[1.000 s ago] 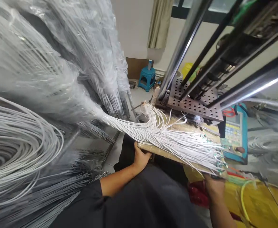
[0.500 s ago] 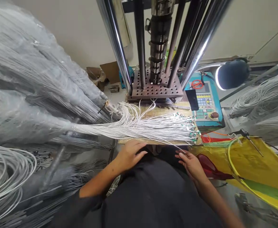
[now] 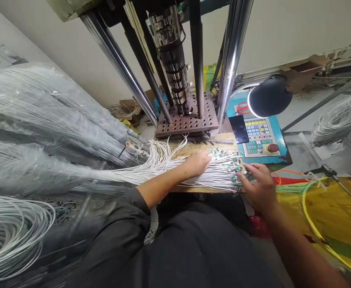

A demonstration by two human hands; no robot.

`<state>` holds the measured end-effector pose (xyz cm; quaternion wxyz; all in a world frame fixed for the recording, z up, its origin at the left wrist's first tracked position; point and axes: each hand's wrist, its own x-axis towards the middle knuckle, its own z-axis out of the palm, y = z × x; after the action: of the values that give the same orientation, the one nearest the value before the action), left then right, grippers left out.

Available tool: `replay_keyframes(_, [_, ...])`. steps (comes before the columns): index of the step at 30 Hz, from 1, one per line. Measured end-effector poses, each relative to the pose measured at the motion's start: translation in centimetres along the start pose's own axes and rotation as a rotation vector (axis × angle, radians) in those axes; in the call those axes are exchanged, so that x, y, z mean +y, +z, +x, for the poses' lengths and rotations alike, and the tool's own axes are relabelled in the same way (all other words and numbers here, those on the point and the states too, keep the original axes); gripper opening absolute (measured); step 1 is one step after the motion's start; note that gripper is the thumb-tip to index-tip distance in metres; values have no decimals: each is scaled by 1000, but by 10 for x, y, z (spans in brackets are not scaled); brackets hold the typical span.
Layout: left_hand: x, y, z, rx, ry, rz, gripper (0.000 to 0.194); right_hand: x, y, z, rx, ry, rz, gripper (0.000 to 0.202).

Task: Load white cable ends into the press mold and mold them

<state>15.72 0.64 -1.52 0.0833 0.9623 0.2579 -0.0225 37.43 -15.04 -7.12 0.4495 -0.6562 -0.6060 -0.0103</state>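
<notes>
A thick bundle of white cables (image 3: 145, 173) lies across the worktable, its ends carrying small green-and-metal tips (image 3: 234, 179). My left hand (image 3: 197, 163) rests on top of the bundle near those ends, its fingers curled closed round some of the cables. At the right end of the bundle is my right hand (image 3: 259, 184), its thumb and forefinger closing on the cable tips from either side. What exactly sits between its fingertips is partly hidden.
Behind the bundle stands a press with a drilled metal plate (image 3: 190, 125) and steel columns. A teal control panel (image 3: 283, 140), a dark phone-like slab (image 3: 239, 129) and a lamp (image 3: 269, 96) are to the right. Plastic-wrapped cable bundles (image 3: 43, 112) crowd the left.
My left hand has come up from the table's front edge onto the cables. My right hand has moved up to the tips; the single cable beside it no longer hangs out. The view has shifted.
</notes>
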Motion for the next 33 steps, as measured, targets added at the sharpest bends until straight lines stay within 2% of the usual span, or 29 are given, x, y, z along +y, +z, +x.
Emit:
replay_keyframes(3, [-2, 1, -6, 29, 26, -59, 19, -2, 11, -10, 100, -29, 97, 40])
replay_keyframes(7, [-21, -13, -45, 87, 58, -184, 33, -1, 13, -14, 116, -23, 124, 45])
replay_keyframes(10, [-39, -22, -85, 16, -18, -174, 33, 3, 15, -15, 102, -27, 159, 48])
replay_keyframes(14, [-50, -15, -117, -51, -134, -91, 28, 6, 20, -18, 92, -46, 160, 48])
replay_keyframes(17, [-48, -7, -119, -79, -166, 10, 30, 7, 22, -19, 95, -73, 162, 47])
replay_keyframes(19, [-48, -9, -118, -114, -171, 45, 31, 7, 22, -19, 98, -88, 151, 46])
replay_keyframes(24, [-63, -25, -123, -188, -117, -112, 29, 11, 25, -20, 124, -111, 102, 44])
replay_keyframes(27, [-71, -25, -128, -178, -76, -188, 29, 11, 28, -21, 150, -109, 82, 43])
replay_keyframes(33, [-74, -14, -127, -137, -23, -191, 21, 6, 30, -20, 179, -106, 40, 42])
